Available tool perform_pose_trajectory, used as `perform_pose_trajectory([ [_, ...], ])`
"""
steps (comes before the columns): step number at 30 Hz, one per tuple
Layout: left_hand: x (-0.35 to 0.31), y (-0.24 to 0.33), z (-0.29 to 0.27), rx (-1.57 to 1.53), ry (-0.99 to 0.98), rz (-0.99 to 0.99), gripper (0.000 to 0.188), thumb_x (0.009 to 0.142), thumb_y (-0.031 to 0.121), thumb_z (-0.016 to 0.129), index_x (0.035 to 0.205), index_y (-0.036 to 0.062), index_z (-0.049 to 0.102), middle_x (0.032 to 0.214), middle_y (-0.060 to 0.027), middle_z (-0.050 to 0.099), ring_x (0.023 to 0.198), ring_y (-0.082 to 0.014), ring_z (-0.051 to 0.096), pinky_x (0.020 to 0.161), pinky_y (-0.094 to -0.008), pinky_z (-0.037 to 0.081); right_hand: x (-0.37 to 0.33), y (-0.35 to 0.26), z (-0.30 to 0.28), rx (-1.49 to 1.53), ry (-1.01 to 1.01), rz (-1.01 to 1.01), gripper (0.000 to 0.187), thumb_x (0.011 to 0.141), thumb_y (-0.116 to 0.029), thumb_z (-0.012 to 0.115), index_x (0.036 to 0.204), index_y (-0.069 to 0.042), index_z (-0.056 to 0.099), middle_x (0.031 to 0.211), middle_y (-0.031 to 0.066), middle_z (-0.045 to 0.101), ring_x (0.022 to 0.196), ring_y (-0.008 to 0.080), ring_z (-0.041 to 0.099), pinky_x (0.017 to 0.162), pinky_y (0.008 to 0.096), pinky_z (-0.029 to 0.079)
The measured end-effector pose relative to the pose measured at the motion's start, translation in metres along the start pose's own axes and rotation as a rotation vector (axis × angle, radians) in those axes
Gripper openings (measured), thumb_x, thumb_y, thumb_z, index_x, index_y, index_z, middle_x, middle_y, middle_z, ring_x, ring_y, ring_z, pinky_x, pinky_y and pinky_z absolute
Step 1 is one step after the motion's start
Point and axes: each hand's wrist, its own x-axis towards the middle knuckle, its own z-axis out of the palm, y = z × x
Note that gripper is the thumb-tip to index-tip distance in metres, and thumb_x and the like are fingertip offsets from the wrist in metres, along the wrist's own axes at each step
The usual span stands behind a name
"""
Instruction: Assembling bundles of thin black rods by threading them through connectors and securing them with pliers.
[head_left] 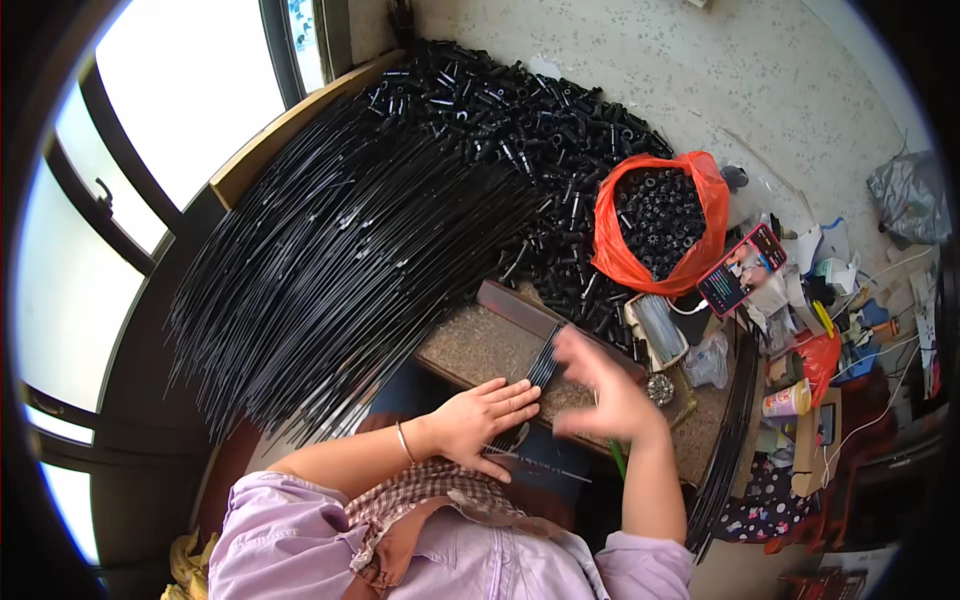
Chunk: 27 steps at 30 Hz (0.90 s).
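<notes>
My left hand [480, 420] lies with its fingers stretched out over a small bundle of thin black rods [545, 365] at the front edge of the worktable [470, 345]. Its palm hides part of the bundle. Just to the right, my right hand [600, 385] is raised, slightly blurred, with thumb and fingers apart and nothing seen in it. Its fingertips are close to the bundle's far end; I cannot tell if they touch. Beyond the bundle runs a dark reddish-brown bar [518, 308] on the tabletop.
A large heap of long black rods [340, 250] spreads left. Black tubular parts [520, 130] pile up behind. An orange bag [612, 240] holds small black pieces. Right stand a lit phone [742, 270], a clear-lidded box [658, 328], a cup [787, 400] and more rods [728, 440].
</notes>
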Motion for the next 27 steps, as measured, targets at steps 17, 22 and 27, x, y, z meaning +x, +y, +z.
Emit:
perform_pose_trajectory([
  [17,0.009,0.129,-0.052,-0.028,0.08,0.062,0.045,0.058,0.032,0.061,0.091,0.003,0.05,0.093,-0.0118,0.05,0.094,-0.0258,0.043,0.079,-0.0376,0.033,-0.191,-0.171,0.098,0.38,0.757,-0.959,0.02,0.079,-0.022,0.04,0.079,-0.002,0.039,0.055,0.0067,0.045,0.044,0.0163,0.045,0.044,0.0349,0.043],
  [22,0.012,0.148,-0.056,-0.594,0.144,0.254,0.023,0.065,0.019,0.057,0.079,0.0008,0.052,0.07,-0.0127,0.054,0.066,-0.0278,0.053,0.058,-0.0298,0.042,-0.208,-0.157,0.082,0.448,0.682,-1.177,0.031,0.078,-0.026,0.037,0.089,0.002,0.04,0.068,0.0175,0.054,0.043,0.0251,0.048,0.049,0.0379,0.045],
  [27,0.023,0.152,-0.069,-0.852,0.49,-0.42,0.019,0.075,0.018,0.05,0.07,-0.0001,0.049,0.059,-0.0018,0.047,0.054,-0.0105,0.044,0.049,-0.0224,0.036,-0.144,-0.118,0.109,-0.189,0.718,-0.2,0.043,0.082,-0.032,0.024,0.093,0.003,0.049,0.094,0.0124,0.051,0.087,0.0184,0.048,0.077,0.0289,0.036],
])
